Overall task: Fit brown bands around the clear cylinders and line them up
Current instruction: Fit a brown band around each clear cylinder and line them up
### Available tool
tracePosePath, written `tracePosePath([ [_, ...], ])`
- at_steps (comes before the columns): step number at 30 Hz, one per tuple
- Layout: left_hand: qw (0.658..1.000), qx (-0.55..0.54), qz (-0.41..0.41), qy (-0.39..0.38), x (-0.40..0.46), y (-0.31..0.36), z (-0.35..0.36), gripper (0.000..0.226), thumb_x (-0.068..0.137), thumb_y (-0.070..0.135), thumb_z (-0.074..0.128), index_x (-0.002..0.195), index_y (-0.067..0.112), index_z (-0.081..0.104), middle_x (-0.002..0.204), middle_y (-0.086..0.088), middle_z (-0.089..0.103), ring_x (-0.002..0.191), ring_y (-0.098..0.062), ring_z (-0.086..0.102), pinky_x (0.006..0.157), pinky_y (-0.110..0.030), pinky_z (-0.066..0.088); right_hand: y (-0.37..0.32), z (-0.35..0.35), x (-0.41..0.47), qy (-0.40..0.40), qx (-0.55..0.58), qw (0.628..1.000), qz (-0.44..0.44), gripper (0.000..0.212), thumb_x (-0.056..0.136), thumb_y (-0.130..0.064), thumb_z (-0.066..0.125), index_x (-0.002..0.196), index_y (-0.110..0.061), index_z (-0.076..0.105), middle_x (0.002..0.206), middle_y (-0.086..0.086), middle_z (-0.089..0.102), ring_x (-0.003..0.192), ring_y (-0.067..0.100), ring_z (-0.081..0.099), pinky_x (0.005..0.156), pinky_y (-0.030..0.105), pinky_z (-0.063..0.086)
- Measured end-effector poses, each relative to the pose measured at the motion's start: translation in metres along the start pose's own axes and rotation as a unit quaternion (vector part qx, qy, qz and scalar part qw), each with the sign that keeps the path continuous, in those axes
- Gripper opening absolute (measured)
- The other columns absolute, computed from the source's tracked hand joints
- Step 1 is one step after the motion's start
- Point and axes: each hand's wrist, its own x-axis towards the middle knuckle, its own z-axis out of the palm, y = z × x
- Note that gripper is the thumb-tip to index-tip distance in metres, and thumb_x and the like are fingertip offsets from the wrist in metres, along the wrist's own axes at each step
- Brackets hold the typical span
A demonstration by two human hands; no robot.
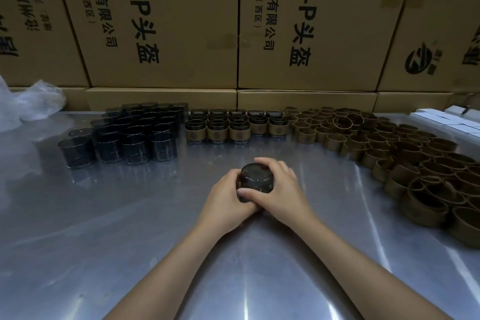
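Note:
Both hands wrap one clear cylinder point(257, 180) at the middle of the metal table point(104, 215). My left hand point(224, 204) grips it from the left and below. My right hand point(281, 193) curls round its right side, thumb across the front. Whether a band is on it is hidden by the fingers. Bare clear cylinders point(124, 135) stand grouped at the back left. Banded cylinders point(233, 127) stand in rows at the back centre. Loose brown bands point(389, 148) spread across the right side.
Large printed cardboard boxes point(168, 21) wall off the back of the table. A crumpled clear plastic bag point(28, 104) lies at the far left. White small boxes point(449, 119) sit at the back right. The bands reach down to the table's right edge.

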Motion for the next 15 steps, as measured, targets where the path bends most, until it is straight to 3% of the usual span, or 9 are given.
tracePosePath([
  [2,1.000,-0.006,-0.003,-0.013,0.000,-0.001,0.000,0.056,0.070,0.023,0.075,0.121,0.023,0.052,0.107,0.009,0.061,0.097,-0.010,0.058,0.067,-0.007,0.041,0.001,-0.001,0.000,-0.017,0.010,1.000,0.015,0.073,0.069,-0.054,0.076,0.133,-0.033,0.047,0.121,-0.012,0.046,0.116,0.007,0.039,0.091,0.020,0.034],
  [4,0.998,-0.047,-0.009,-0.031,0.000,0.000,0.000,0.070,0.066,0.028,0.080,0.127,0.024,0.046,0.113,0.010,0.061,0.105,-0.009,0.059,0.081,-0.016,0.047,-0.001,-0.003,-0.001,-0.028,0.044,0.999,0.014,0.070,0.074,-0.063,0.067,0.134,-0.034,0.046,0.124,-0.012,0.044,0.118,0.005,0.036,0.091,0.018,0.033],
  [7,0.996,-0.064,-0.017,-0.052,0.000,-0.001,-0.002,0.078,0.068,0.032,0.083,0.133,0.022,0.041,0.123,0.009,0.058,0.115,-0.008,0.055,0.100,-0.029,0.045,-0.003,-0.019,0.001,0.035,0.067,0.997,0.007,0.056,0.082,-0.064,0.051,0.128,-0.032,0.053,0.123,-0.013,0.047,0.118,0.002,0.033,0.090,0.013,0.029],
  [9,0.997,-0.057,-0.020,-0.053,0.001,-0.002,-0.003,0.074,0.069,0.034,0.082,0.131,0.025,0.042,0.123,0.009,0.058,0.116,-0.008,0.055,0.100,-0.027,0.044,0.005,-0.041,0.004,0.122,-0.086,0.989,0.015,0.043,0.088,-0.051,0.054,0.123,-0.026,0.058,0.125,-0.006,0.051,0.120,0.010,0.036,0.099,0.027,0.032],
  [11,0.997,-0.040,-0.022,-0.057,-0.001,-0.001,-0.003,0.069,0.069,0.039,0.081,0.126,0.032,0.043,0.121,0.012,0.058,0.114,-0.007,0.055,0.094,-0.023,0.045,0.020,-0.067,0.005,0.170,-0.264,0.947,0.068,0.035,0.092,-0.037,0.055,0.122,-0.020,0.060,0.133,0.003,0.049,0.129,0.021,0.034,0.109,0.041,0.024],
  [15,0.997,-0.021,-0.022,-0.066,-0.002,0.002,-0.004,0.066,0.072,0.041,0.079,0.126,0.031,0.043,0.121,0.013,0.057,0.113,-0.008,0.055,0.096,-0.026,0.046,0.042,-0.101,0.003,0.127,-0.407,0.872,0.239,0.035,0.093,-0.032,0.052,0.123,-0.015,0.060,0.153,0.018,0.027,0.142,0.036,0.015,0.116,0.053,0.003],
])
